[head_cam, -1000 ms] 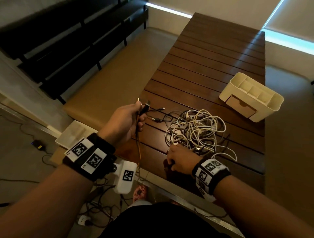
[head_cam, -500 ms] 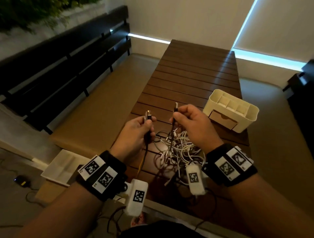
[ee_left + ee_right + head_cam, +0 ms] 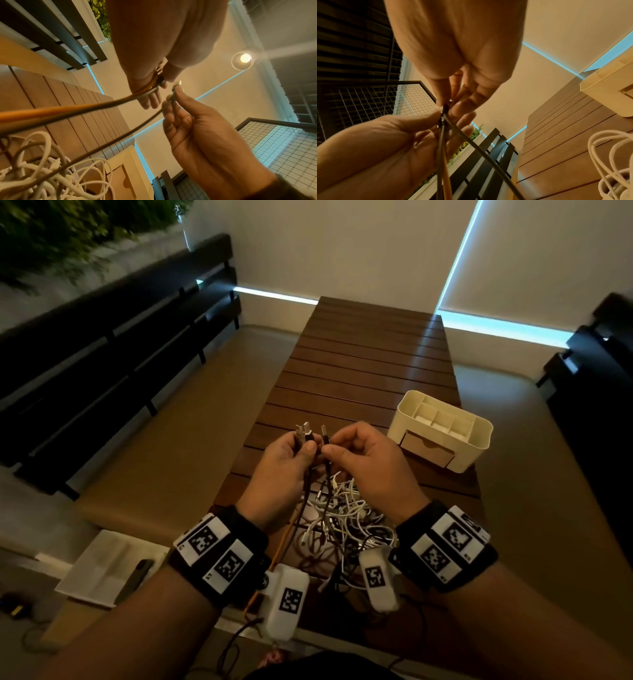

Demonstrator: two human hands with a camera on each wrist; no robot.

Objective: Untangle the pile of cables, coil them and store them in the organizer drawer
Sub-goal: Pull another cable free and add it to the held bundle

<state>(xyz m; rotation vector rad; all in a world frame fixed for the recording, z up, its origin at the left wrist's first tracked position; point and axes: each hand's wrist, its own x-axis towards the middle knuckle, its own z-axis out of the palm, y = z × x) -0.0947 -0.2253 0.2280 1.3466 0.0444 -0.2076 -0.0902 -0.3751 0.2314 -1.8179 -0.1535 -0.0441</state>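
Observation:
A tangled pile of white and dark cables (image 3: 342, 515) lies on the near end of the slatted wooden table (image 3: 370, 364). Above the pile, my left hand (image 3: 306, 445) grips a bundle of cable ends (image 3: 303, 430), one orange and the others dark; their cords (image 3: 68, 109) trail down to the pile. My right hand (image 3: 329, 448) pinches the plug of a dark cable (image 3: 324, 436) right beside the left hand's bundle. That dark cable (image 3: 479, 148) runs down toward the pile. A cream organizer (image 3: 479, 436) stands at the table's right edge, its drawer (image 3: 426, 448) closed.
A tan padded bench (image 3: 164, 440) with a dark slatted back (image 3: 102, 354) runs along the left of the table. On the floor at lower left lies a white tray (image 3: 102, 570) with a dark object on it. A dark bench (image 3: 596, 378) stands at right.
My right hand left the pile and rose with the dark cable's plug. It has now moved in against the left hand, so both sets of plug ends stand side by side.

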